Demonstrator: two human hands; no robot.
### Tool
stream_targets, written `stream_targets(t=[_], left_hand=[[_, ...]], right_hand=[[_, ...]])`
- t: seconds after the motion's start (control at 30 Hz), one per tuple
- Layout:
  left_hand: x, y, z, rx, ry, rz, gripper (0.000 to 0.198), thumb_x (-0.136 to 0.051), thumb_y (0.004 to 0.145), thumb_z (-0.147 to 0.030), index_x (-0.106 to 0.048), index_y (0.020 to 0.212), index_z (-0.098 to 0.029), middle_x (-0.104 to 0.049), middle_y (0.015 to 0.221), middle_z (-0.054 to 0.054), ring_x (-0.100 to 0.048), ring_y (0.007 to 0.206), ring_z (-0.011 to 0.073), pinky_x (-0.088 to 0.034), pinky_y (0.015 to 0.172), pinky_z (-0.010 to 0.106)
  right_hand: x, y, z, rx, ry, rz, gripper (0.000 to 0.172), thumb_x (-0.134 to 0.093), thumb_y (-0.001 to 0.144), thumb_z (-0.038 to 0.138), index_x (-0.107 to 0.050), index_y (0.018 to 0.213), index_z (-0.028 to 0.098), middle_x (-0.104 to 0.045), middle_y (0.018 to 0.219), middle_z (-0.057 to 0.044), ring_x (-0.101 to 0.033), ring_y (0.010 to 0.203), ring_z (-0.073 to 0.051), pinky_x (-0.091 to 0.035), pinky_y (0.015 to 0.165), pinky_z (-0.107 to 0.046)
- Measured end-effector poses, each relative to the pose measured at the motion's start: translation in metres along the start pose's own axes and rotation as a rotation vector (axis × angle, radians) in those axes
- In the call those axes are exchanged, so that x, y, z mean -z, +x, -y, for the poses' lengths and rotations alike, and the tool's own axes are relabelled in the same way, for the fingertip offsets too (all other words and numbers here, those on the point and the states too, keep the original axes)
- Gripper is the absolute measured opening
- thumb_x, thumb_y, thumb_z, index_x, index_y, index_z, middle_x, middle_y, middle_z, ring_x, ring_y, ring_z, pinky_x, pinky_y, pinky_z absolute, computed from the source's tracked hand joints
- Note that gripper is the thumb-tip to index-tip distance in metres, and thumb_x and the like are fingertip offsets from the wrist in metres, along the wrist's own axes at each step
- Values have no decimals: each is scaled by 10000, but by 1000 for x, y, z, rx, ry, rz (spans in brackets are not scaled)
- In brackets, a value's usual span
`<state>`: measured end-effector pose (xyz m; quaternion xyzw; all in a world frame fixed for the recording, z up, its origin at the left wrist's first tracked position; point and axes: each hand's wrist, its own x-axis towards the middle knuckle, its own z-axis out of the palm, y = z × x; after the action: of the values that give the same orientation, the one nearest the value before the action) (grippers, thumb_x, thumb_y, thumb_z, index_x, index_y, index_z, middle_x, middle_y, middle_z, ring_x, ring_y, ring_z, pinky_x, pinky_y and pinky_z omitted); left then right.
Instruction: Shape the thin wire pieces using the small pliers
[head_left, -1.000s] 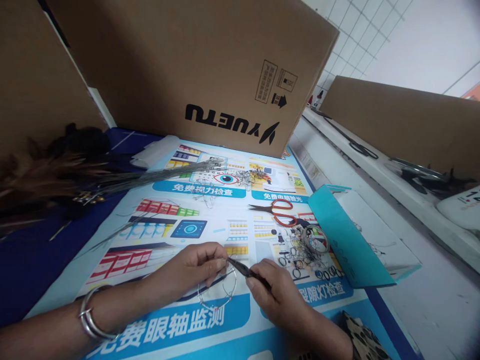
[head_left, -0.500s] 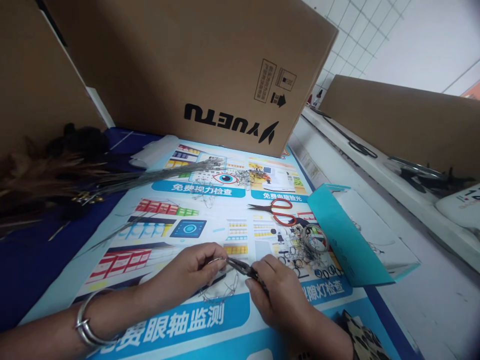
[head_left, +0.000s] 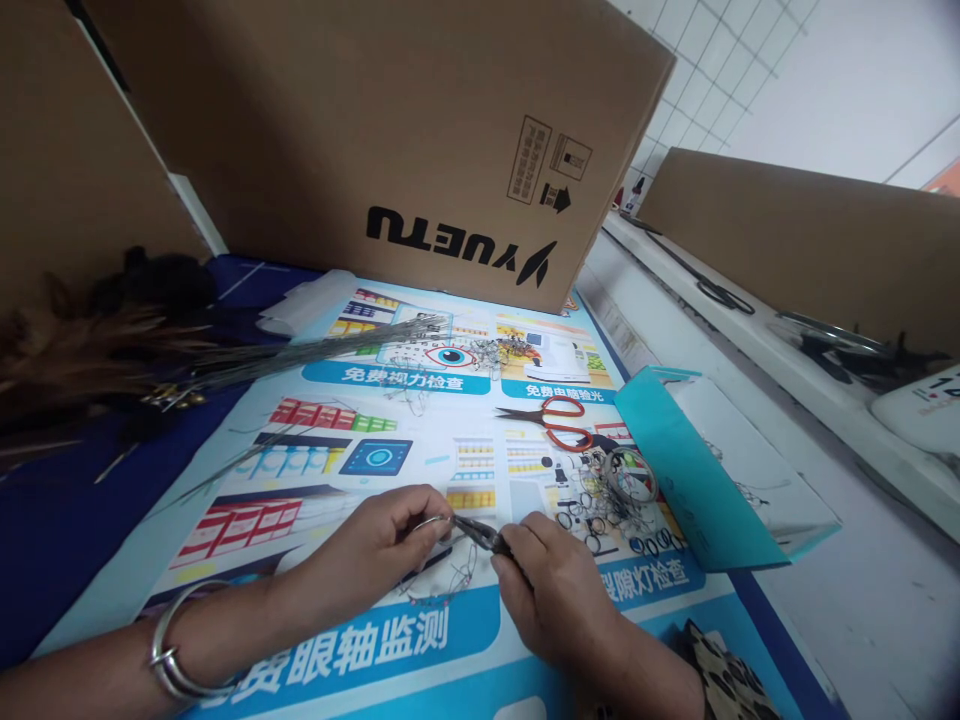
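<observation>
Between thumb and fingers, my left hand (head_left: 405, 530) pinches a thin curved wire loop (head_left: 429, 524). My right hand (head_left: 555, 585) is wrapped round the handles of dark needle-nose pliers (head_left: 484, 535), whose jaws point left and meet the wire beside my left fingertips. Whether the jaws are fully closed on it is too small to tell. Below the pliers, a loose tangle of thin wire pieces (head_left: 450, 585) lies on the printed sheet. Red-handled scissors (head_left: 559, 420) rest farther back, blades pointing left.
A teal box (head_left: 675, 480) with wire bits inside stands at the right. Beside it lies a pile of wire and rings (head_left: 619, 490). A bundle of straight wires (head_left: 337, 345) lies back left, near brown feathers (head_left: 82, 340). A big carton (head_left: 375, 130) stands behind.
Both hands stay in almost the same place, with the pliers still at the wire. The view has barely shifted.
</observation>
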<state>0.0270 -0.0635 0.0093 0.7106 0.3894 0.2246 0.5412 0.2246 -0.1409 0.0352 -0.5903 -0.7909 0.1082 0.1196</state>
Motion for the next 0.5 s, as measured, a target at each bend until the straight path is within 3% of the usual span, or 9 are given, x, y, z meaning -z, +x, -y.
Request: stream_targets(t=[0.5], left_hand=[[-1,1,2,74,-172,80,229,-457,849,-371,-506,750,-170,-454,571,-46,-376,518,97,-303,491,200]], right_hand=[[-4,3,-6,2,54,-21,227,-390,879,264,-585,946,168,-556,829,-76,-526,761,-187,-405,664,-282]])
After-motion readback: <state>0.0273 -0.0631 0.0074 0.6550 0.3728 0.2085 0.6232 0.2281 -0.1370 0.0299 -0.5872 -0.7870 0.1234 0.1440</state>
